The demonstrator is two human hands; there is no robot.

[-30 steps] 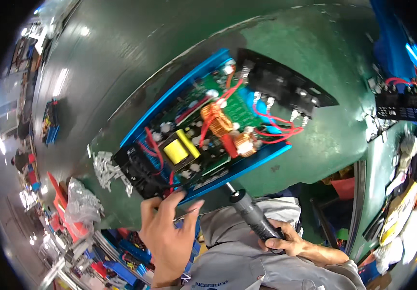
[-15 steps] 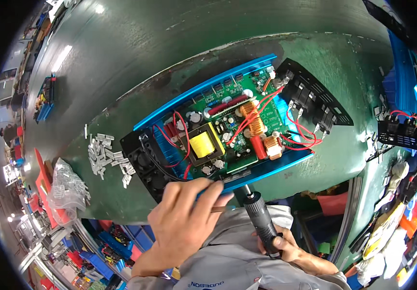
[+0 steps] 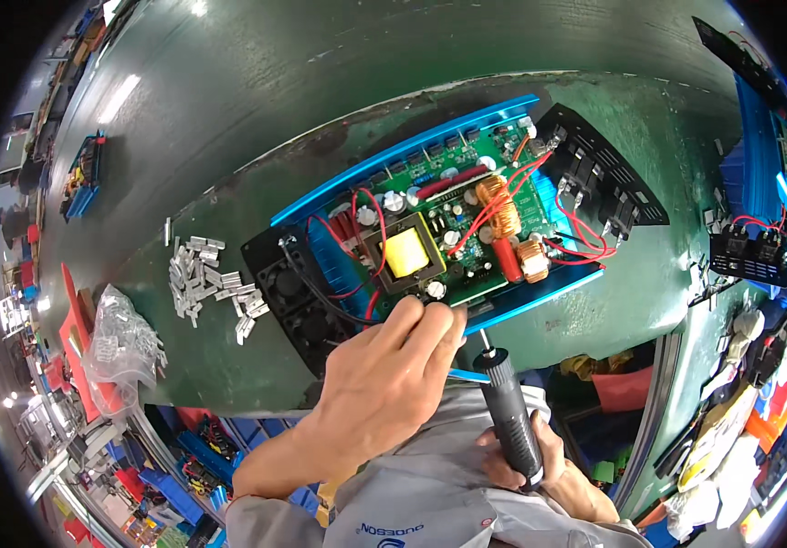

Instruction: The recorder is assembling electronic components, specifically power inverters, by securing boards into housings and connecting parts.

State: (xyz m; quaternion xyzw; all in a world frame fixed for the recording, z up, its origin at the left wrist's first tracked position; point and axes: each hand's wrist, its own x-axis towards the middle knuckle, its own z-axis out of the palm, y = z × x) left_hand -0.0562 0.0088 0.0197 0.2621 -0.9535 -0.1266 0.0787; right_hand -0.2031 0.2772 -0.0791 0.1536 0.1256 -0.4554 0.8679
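An opened blue metal case [image 3: 412,169] holds a green circuit board [image 3: 439,239] with a yellow transformer, copper coils and red wires. My left hand [image 3: 389,370] is closed at the near wall of the case, fingertips bent over its edge. A thin blue strip [image 3: 468,375] juts out from under those fingers; the rest of it is hidden. My right hand [image 3: 540,457] grips a black electric screwdriver [image 3: 512,416] by its lower body. Its bit points up at the near wall, just right of my left fingers; whether it touches a screw cannot be seen.
A black fan panel [image 3: 288,301] is at the case's left end, a black slotted panel [image 3: 608,169] at its right. Loose metal pieces [image 3: 202,279] and a clear plastic bag [image 3: 120,342] lie to the left. Another blue unit [image 3: 763,173] stands at the far right.
The case has shifted slightly right and away from me. My left hand has moved right and up along the near wall. The screwdriver has also shifted right and stands more upright.
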